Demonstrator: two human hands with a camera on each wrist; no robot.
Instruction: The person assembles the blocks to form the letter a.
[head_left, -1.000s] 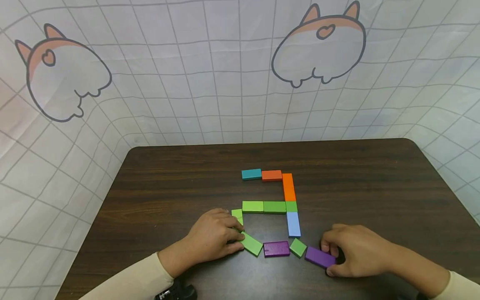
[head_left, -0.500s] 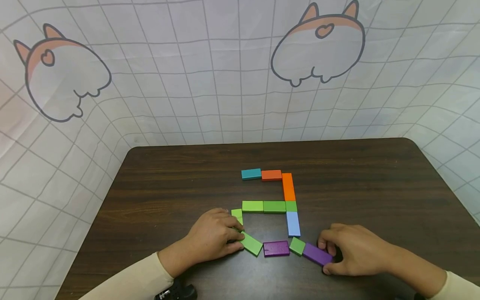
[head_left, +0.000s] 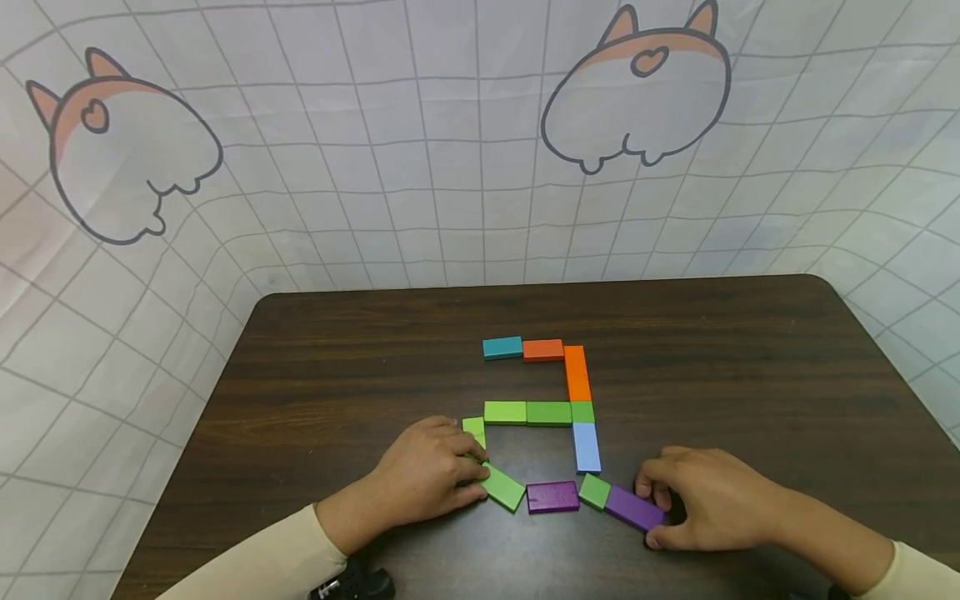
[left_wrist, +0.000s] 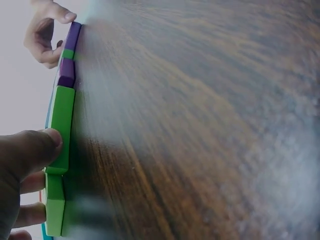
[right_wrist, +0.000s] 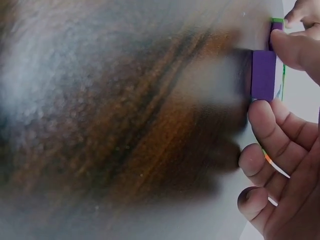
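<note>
My right hand pinches a purple block between thumb and fingers at its right end; the right wrist view shows the block's end face between them. Its left end meets a small green block. To the left lies a second, darker purple block on the table. My left hand holds the upper left end of a slanted light green block, its thumb against the block's side. Partly behind the left fingers is another light green block.
Two green blocks lie in a row farther back, beside a small green square and a light blue block. Beyond them, an orange block, a red-orange block and a teal block continue the line on the dark wooden table.
My right hand has slid the purple block slightly left against the small green block, which has turned to line up with it. My left hand has stayed in place.
</note>
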